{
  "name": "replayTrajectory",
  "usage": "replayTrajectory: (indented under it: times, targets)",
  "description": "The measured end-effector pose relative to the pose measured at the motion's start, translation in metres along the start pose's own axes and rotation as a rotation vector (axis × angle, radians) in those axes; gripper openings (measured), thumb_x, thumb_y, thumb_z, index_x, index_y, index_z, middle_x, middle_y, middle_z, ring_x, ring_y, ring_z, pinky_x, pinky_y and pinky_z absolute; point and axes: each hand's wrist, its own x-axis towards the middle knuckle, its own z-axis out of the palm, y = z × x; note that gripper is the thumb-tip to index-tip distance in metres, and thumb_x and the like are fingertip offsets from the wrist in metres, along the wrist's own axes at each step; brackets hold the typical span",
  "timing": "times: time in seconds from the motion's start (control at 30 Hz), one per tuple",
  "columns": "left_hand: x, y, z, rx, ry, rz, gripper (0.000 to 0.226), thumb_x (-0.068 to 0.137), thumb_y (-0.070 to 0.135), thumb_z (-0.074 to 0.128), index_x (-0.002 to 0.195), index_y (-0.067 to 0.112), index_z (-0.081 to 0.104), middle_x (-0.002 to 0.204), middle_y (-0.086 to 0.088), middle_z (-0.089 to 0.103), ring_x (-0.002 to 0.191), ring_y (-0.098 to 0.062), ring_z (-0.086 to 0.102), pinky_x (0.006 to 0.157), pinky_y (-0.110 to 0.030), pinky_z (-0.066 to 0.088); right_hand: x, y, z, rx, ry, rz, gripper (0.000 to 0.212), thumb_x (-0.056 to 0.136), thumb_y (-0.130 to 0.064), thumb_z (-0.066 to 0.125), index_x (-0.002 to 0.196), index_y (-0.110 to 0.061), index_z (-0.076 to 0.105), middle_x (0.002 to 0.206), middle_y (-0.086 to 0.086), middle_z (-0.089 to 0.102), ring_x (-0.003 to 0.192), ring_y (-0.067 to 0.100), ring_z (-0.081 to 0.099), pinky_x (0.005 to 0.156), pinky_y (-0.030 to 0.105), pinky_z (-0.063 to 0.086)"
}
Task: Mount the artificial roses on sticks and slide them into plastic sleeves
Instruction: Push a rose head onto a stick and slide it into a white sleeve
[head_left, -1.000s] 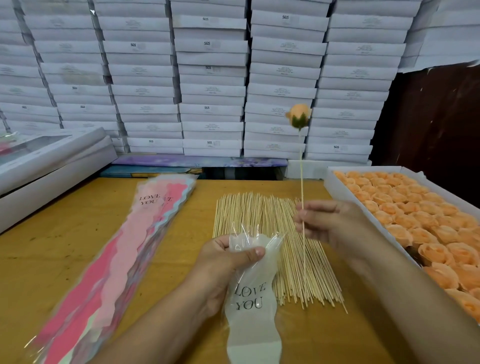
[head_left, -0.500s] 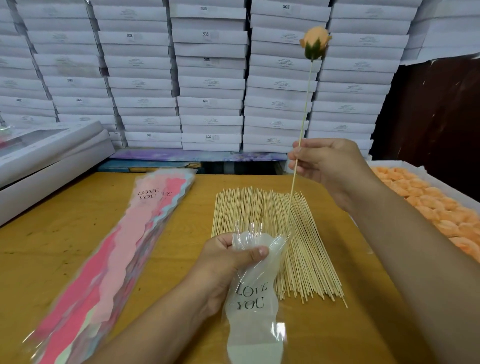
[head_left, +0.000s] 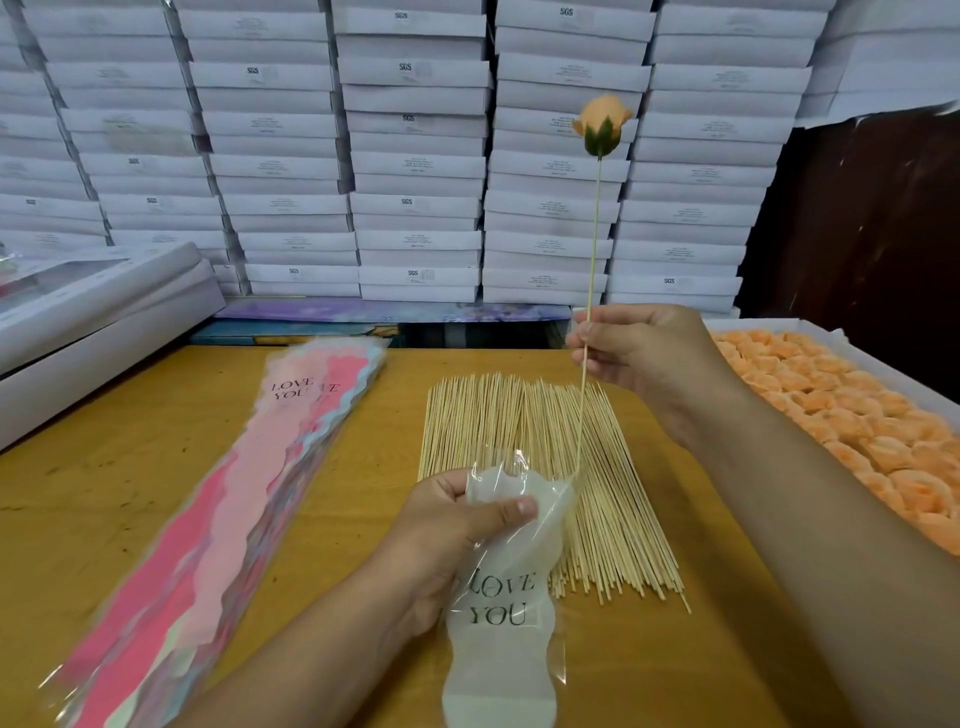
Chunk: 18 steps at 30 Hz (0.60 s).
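Note:
An orange artificial rose (head_left: 601, 124) with a green base sits on top of a thin wooden stick (head_left: 592, 270). My right hand (head_left: 641, 353) pinches that stick near its middle and holds it upright above the table. The stick's lower tip reaches the open mouth of a white plastic sleeve (head_left: 506, 587) printed "LOVE YOU". My left hand (head_left: 452, 530) grips the sleeve's top edge, thumb on the front. A spread pile of bare sticks (head_left: 524, 447) lies on the table behind the sleeve.
A white tray of orange rose heads (head_left: 852, 421) sits at the right. A stack of pink and pastel sleeves (head_left: 249, 478) lies at the left on the yellow wooden table (head_left: 130, 467). White boxes (head_left: 415, 156) are piled along the back, and more (head_left: 93, 317) at the far left.
My right hand lifted the rose on its stick, then lowered it, bringing the stick's lower tip to the sleeve's mouth. My left hand kept hold of the sleeve.

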Motion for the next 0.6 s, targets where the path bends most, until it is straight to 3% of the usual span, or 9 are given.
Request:
replayTrajectory:
  times: [0.27, 0.43, 0.6]
  targets:
    - [-0.0017, 0.0007, 0.0015, 0.01, -0.005, 0.007, 0.048, 0.063, 0.004, 0.084, 0.108, -0.006, 0.069, 0.098, -0.026, 0.074, 0.08, -0.035, 0.074, 0.064, -0.039, 0.061, -0.0011, 0.0023, 0.0001, -0.005, 0.01, -0.001, 0.009, 0.089, 0.0, 0.068, 0.098, 0.0, 0.071, 0.08, 0.009, 0.074, 0.065, 0.013, 0.071, 0.059, 0.019, 0.055]
    - [-0.003, 0.0014, 0.0024, -0.008, 0.005, 0.019, 0.041, 0.062, 0.004, 0.084, 0.1, -0.004, 0.071, 0.093, -0.025, 0.075, 0.072, -0.032, 0.074, 0.058, -0.035, 0.059, -0.0039, 0.0006, 0.0015, -0.007, 0.01, -0.001, 0.008, 0.088, 0.001, 0.069, 0.096, -0.001, 0.071, 0.08, 0.01, 0.075, 0.067, 0.014, 0.072, 0.06, 0.019, 0.056]
    - [-0.0024, 0.0018, 0.0004, -0.027, 0.033, 0.024, 0.049, 0.063, 0.005, 0.086, 0.107, -0.009, 0.067, 0.098, -0.027, 0.074, 0.078, -0.035, 0.073, 0.064, -0.039, 0.061, -0.009, 0.0017, 0.0052, 0.006, -0.027, 0.011, 0.007, 0.088, 0.002, 0.068, 0.092, -0.002, 0.071, 0.072, 0.006, 0.074, 0.065, 0.014, 0.071, 0.06, 0.019, 0.057]
